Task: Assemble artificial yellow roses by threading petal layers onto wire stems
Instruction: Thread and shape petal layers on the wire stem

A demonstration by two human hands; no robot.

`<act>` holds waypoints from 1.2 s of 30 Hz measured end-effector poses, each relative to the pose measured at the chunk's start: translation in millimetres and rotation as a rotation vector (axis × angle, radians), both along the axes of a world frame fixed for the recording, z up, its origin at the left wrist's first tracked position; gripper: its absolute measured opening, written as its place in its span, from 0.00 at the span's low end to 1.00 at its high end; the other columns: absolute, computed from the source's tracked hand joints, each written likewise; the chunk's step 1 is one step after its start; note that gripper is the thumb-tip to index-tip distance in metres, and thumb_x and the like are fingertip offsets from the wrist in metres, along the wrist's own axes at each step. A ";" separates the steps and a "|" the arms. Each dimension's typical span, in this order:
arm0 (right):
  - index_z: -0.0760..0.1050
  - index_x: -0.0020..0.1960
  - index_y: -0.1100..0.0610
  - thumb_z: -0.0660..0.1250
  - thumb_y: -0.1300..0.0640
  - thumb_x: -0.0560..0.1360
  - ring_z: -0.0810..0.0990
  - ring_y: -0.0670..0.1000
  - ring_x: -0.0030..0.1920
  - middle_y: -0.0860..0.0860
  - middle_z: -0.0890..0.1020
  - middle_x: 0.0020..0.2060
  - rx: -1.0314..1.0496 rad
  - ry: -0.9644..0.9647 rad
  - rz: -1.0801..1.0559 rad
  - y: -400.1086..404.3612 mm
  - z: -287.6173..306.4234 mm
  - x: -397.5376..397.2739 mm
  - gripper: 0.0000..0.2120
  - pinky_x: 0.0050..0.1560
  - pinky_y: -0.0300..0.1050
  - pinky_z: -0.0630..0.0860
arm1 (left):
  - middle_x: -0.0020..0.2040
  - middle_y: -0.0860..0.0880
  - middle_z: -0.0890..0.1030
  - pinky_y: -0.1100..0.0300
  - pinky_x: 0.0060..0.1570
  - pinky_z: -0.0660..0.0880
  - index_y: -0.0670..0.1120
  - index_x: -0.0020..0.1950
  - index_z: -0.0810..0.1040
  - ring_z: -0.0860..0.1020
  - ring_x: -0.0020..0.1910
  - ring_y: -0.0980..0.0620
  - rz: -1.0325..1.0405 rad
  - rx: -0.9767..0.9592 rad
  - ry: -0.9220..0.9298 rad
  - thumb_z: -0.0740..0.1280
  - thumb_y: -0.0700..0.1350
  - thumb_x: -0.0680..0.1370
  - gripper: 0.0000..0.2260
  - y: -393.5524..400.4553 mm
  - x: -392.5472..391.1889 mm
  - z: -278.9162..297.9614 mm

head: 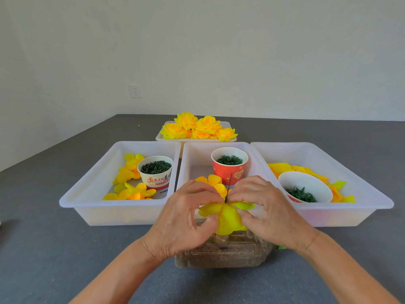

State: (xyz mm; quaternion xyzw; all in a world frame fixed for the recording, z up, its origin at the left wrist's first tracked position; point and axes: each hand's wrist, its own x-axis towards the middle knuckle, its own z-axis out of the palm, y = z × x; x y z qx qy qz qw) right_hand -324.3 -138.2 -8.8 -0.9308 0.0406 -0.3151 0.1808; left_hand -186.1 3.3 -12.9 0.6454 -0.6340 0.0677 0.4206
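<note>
A grey table [65,249] carries everything here. Three white plastic trays sit side by side across it: a left tray [87,207], a middle tray [188,154] and a right tray [372,200], their rims just beside one another. Behind them, near the wall, lies a shallower white tray [197,140] piled with finished yellow roses [198,128]. At the near edge, in front of the middle tray, rests a clear plastic box [230,255] filled with something brownish.

Left hand [184,218] and right hand [269,207], fingers curled, fingertips together.
</note>
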 end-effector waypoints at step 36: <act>0.82 0.44 0.55 0.75 0.63 0.67 0.81 0.49 0.52 0.51 0.84 0.48 0.812 0.112 -0.107 0.8 3.4 9.0 0.08 0.59 0.53 0.75 | 0.35 0.58 0.81 0.69 0.40 0.73 0.58 0.35 0.81 0.77 0.37 0.63 0.082 0.068 0.486 0.74 0.43 0.69 0.09 -24.6 -6.1 -3.1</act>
